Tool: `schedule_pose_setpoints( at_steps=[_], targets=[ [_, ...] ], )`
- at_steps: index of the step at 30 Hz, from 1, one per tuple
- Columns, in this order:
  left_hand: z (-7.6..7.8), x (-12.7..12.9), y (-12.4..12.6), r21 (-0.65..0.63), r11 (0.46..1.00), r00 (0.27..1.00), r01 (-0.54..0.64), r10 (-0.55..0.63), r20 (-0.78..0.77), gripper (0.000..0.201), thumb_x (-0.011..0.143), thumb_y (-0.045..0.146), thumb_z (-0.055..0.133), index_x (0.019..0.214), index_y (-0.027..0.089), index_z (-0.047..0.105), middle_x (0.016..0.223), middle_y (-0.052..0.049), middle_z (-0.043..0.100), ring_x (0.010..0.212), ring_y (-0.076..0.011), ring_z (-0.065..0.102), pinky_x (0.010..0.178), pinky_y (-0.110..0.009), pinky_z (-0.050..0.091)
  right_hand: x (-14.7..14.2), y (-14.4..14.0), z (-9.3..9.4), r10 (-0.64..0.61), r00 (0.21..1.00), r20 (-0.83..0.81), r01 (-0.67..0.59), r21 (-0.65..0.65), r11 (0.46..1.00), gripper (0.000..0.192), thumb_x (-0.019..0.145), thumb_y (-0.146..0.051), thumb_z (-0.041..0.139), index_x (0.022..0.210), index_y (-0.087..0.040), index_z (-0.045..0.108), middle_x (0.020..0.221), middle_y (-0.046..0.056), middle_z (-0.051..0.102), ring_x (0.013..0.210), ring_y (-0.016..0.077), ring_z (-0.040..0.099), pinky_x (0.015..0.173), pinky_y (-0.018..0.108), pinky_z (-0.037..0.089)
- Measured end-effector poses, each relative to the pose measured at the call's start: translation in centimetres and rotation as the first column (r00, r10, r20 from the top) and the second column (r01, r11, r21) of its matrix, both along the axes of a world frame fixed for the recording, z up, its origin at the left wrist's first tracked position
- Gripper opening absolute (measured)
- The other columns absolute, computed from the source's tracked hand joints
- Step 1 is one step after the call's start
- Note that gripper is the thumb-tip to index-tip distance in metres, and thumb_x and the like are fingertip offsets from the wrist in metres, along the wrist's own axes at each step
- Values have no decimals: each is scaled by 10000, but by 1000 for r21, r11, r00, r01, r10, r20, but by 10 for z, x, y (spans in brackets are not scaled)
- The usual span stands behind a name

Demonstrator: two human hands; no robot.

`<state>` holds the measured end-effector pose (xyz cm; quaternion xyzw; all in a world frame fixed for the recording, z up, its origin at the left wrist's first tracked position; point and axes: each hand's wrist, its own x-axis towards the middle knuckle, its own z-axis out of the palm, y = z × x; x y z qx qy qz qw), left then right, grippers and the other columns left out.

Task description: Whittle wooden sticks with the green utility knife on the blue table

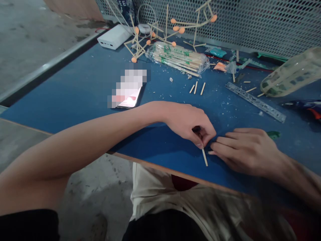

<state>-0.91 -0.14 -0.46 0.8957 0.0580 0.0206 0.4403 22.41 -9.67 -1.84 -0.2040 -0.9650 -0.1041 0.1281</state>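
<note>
My left hand (189,122) rests on the blue table (82,93) near its front edge, its fingers closed around a thin wooden stick (205,157) whose lower end pokes out toward me. My right hand (247,150) lies flat beside it, fingertips touching the stick just where it leaves the left fingers. A green object (273,134) peeks out behind the right hand; what it is I cannot tell.
Three short cut sticks (197,88) lie beyond my hands. A clear ruler (254,101), a phone (129,97), a wrapped bundle of sticks (179,58), a stick-and-orange-ball structure (163,30), a white power bank (112,36) and a plastic bag (292,75) sit farther back. A perforated metal panel stands behind.
</note>
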Motion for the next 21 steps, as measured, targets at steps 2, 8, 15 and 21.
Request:
schedule_pose_setpoints(
  at_steps=[2, 8, 15, 21],
  targets=[
    [1, 0, 0, 26, 999, 999, 21, -20, -32, 65, 804, 256, 750, 840, 307, 768, 837, 57, 771, 740, -128, 663, 628, -257, 377, -2, -2, 0, -7, 1000, -2, 7, 13, 1000, 136, 979, -233, 589, 850, -237, 632, 654, -51, 623, 561, 145, 481, 594, 329, 334],
    [2, -1, 0, 43, 998, 997, 43, -40, -69, 86, 852, 277, 712, 901, 309, 774, 869, 40, 779, 759, -130, 666, 644, -246, 385, -3, -2, -2, -49, 998, -29, 50, 57, 997, 208, 994, -279, 573, 795, -240, 617, 647, -46, 625, 564, 142, 479, 588, 325, 319],
    [0, 0, 1, 28, 998, 997, 54, -53, -59, 68, 861, 293, 708, 881, 305, 772, 857, 30, 775, 748, -137, 661, 656, -253, 401, 4, 3, -3, -31, 999, -22, 31, 25, 999, 192, 989, -306, 594, 830, -238, 677, 707, -36, 680, 580, 129, 507, 601, 323, 333],
    [1, 0, 0, 38, 998, 997, 40, -38, -60, 73, 853, 289, 712, 886, 314, 772, 852, 39, 769, 763, -138, 662, 653, -250, 396, 0, 2, 0, -17, 1000, -21, 17, 26, 1000, 189, 988, -298, 602, 833, -229, 687, 696, -30, 672, 577, 126, 512, 595, 321, 333]
  ],
)
